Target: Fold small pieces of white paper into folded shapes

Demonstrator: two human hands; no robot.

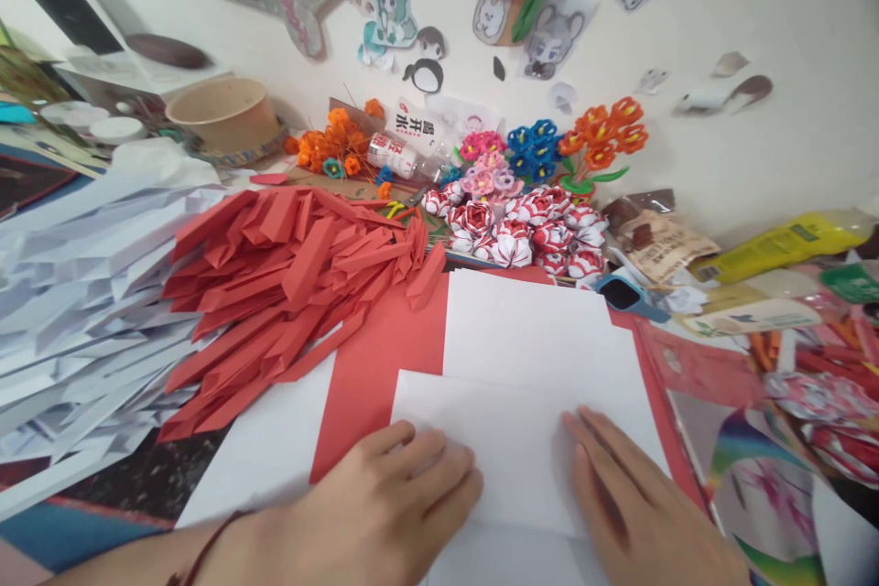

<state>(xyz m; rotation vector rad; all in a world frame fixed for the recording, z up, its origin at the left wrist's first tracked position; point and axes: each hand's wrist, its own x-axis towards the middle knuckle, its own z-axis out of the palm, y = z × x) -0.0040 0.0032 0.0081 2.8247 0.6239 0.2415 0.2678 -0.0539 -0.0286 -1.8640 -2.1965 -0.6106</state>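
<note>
A white sheet of paper (508, 439) lies in front of me, with fold lines or a second layer across its lower part. My left hand (405, 485) rests on its left side, fingers curled together and pressed to the paper, the thumb hidden. Opposite, my right hand (632, 494) lies along its right side with the fingers stretched out and holds nothing. Beneath it, other white sheets (528, 320) sit on red paper (385, 348). A further white sheet (267, 439) shows above my left forearm.
Folded red paper strips (295, 284) are heaped at left, beside folded white strips (89, 302). Red-and-white paper flowers (536, 229) and blue flowers (534, 151) line the back. A round tub (223, 114) stands back left; a yellow bottle (775, 243) lies at right.
</note>
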